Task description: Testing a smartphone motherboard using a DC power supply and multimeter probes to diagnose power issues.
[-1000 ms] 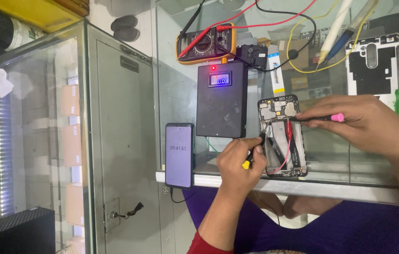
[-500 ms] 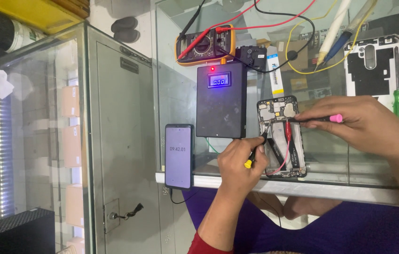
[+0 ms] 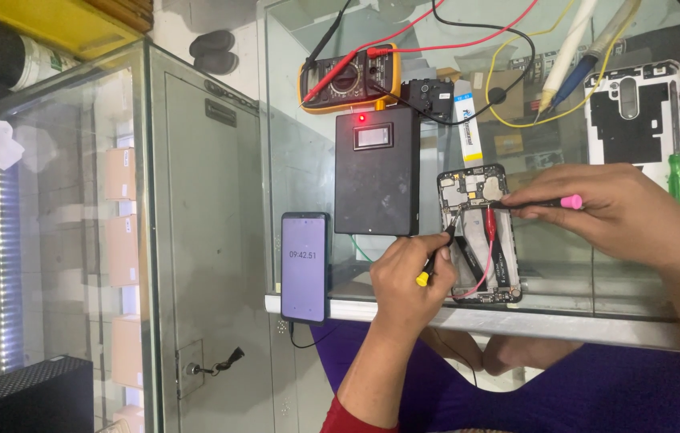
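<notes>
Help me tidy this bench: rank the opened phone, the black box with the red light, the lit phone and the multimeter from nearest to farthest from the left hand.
1. Opened phone, just right of the left hand.
2. Black box, just above it.
3. Lit phone, to its left.
4. Multimeter, far up the bench.

Black power box [image 3: 377,172], orange multimeter [image 3: 349,78], pink-tipped tool [image 3: 544,204], white back cover [image 3: 632,112].

A black rectangular power supply box [image 3: 377,171] stands just left of the opened phone with exposed circuit board [image 3: 478,234]. A white plastic phone back cover [image 3: 635,116] lies beyond. Bare glass, seemingly, lies between them.
</notes>
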